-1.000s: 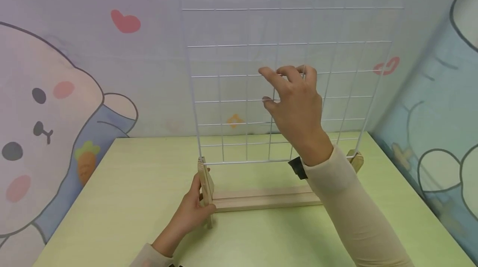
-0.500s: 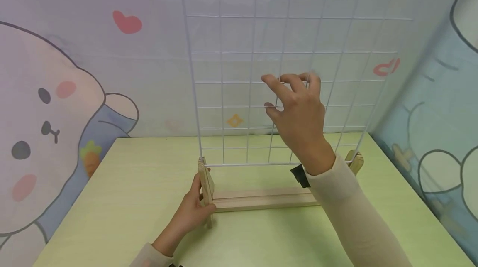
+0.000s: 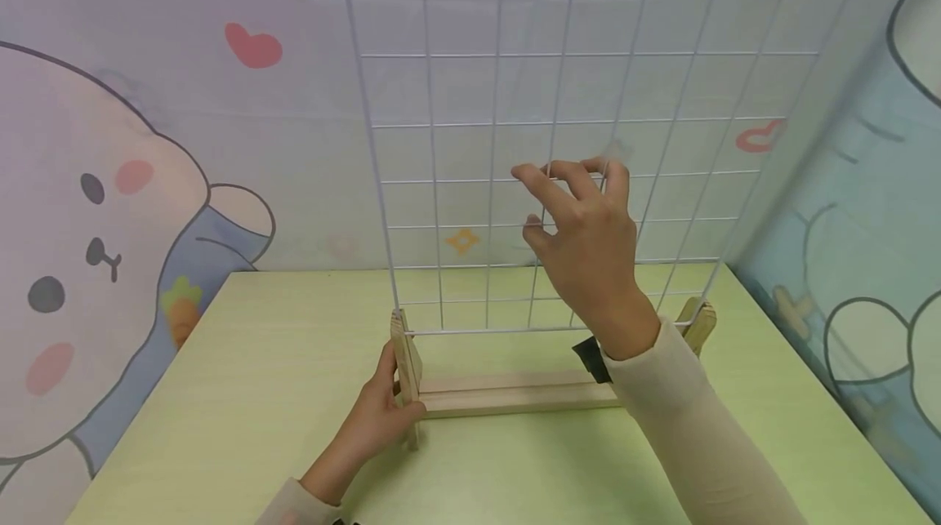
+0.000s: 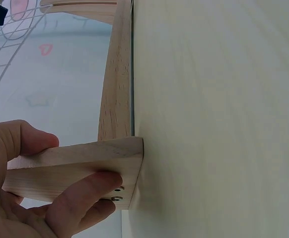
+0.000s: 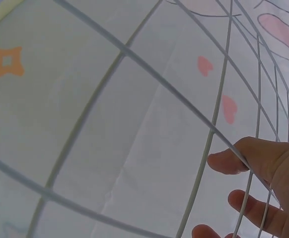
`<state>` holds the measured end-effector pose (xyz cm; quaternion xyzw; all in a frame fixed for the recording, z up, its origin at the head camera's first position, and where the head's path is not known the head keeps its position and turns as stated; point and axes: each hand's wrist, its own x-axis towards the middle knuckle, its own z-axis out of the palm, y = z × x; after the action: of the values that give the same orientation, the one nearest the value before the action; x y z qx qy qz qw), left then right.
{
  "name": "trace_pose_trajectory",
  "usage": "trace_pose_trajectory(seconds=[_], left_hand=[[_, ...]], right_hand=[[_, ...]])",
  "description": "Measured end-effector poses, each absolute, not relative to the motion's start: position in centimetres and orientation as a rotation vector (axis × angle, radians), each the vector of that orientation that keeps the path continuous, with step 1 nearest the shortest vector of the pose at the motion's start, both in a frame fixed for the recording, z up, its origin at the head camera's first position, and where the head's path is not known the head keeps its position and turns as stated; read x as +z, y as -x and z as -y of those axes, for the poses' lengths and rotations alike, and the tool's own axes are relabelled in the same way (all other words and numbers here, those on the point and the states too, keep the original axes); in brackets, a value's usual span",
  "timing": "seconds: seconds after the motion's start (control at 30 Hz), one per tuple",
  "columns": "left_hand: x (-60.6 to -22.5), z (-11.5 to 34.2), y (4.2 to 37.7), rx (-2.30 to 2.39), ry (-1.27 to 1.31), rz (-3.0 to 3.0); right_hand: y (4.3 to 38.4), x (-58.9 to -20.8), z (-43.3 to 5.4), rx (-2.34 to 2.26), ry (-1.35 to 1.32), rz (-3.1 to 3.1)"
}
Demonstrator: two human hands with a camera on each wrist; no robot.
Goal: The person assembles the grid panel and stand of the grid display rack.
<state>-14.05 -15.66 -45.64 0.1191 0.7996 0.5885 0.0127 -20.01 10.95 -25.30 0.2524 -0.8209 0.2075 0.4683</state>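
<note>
A white wire grid panel (image 3: 461,125) stands over a wooden frame, its lower corners at the tops of two wooden side pieces. My right hand (image 3: 588,247) holds the panel near its middle, fingers hooked through the mesh; the right wrist view shows the thumb (image 5: 231,161) across the wires. Low on the left, my left hand (image 3: 375,419) grips the left side piece (image 3: 404,362), thumb on one face and fingers on the other. The left wrist view shows fingers beside two small screw heads (image 4: 117,198). The right side piece (image 3: 702,321) is partly behind the sleeve.
A wooden crossbar (image 3: 515,401) joins the side pieces close to the pale table (image 3: 294,362). Behind the table hangs a printed cloth backdrop (image 3: 309,141) with cartoon figures and hearts, and another such cloth (image 3: 845,206) runs along the right side.
The grid panel's top edge has come down in view, and its bottom edge is slightly lower. My right hand has moved down with it, while the left hand has stayed on the side piece.
</note>
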Motion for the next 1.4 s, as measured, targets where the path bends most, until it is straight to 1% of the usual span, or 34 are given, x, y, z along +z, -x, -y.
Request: trace_pose_trajectory(seconds=[0.43,0.67,0.87,1.4], left_hand=[[-45.9,15.6,14.3,1.848,-0.332,-2.455],[-45.7,15.9,14.4,1.86,-0.351,-2.426],[-46.0,15.9,14.4,1.865,-0.354,-2.407],[-46.3,15.9,14.5,1.862,-0.363,-2.409]], right_hand=[[19.6,-26.3,-10.9,0.524,-0.677,1.986],[19.7,-26.7,-10.7,0.532,-0.693,1.947],[19.5,-28.0,-10.2,0.525,-0.736,1.961],[19.3,-29.7,-10.1,0.562,-0.724,1.939]])
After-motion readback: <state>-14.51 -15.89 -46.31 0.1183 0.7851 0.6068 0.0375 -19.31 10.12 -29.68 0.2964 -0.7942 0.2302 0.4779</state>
